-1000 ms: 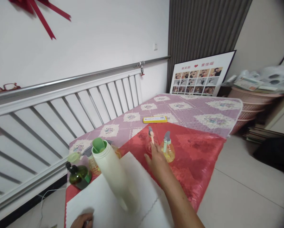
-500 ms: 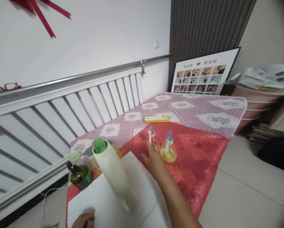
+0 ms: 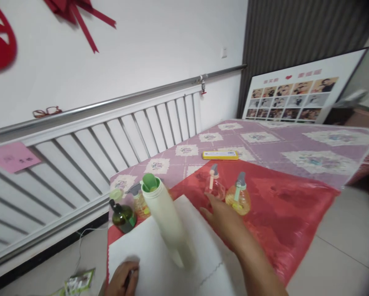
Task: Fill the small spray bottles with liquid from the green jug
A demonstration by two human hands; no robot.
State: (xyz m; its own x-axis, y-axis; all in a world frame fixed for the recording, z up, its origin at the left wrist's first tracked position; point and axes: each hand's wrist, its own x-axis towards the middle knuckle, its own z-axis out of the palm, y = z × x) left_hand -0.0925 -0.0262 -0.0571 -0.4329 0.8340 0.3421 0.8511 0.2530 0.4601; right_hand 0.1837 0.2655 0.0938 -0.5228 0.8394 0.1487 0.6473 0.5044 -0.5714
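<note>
My right hand (image 3: pixel 223 218) reaches over the red cloth (image 3: pixel 283 209), fingers stretched and apart, just in front of a clear pinkish bottle (image 3: pixel 215 189) with a grey spout and a peach handle. Whether a fingertip touches it I cannot tell. Beside it stands a similar bottle (image 3: pixel 239 199) with a green handle and yellow contents. My left hand (image 3: pixel 124 277) rests on the white sheet (image 3: pixel 147 246), its fingers curled and their inside hidden. Between my hands a tall cream container (image 3: pixel 168 222) stands on the sheet, with a green piece (image 3: pixel 149 181) in its mouth.
A dark green pump bottle (image 3: pixel 124 218) and another grey-spouted bottle (image 3: pixel 140 201) stand at the table's left. A yellow flat case (image 3: pixel 220 155) lies farther back on the floral tablecloth (image 3: pixel 261 137). A white radiator (image 3: pixel 135 131) runs along the wall behind.
My right hand has drawn back slightly from the pinkish bottle, which it was touching at the handle. The view has turned left, so everything appears farther right.
</note>
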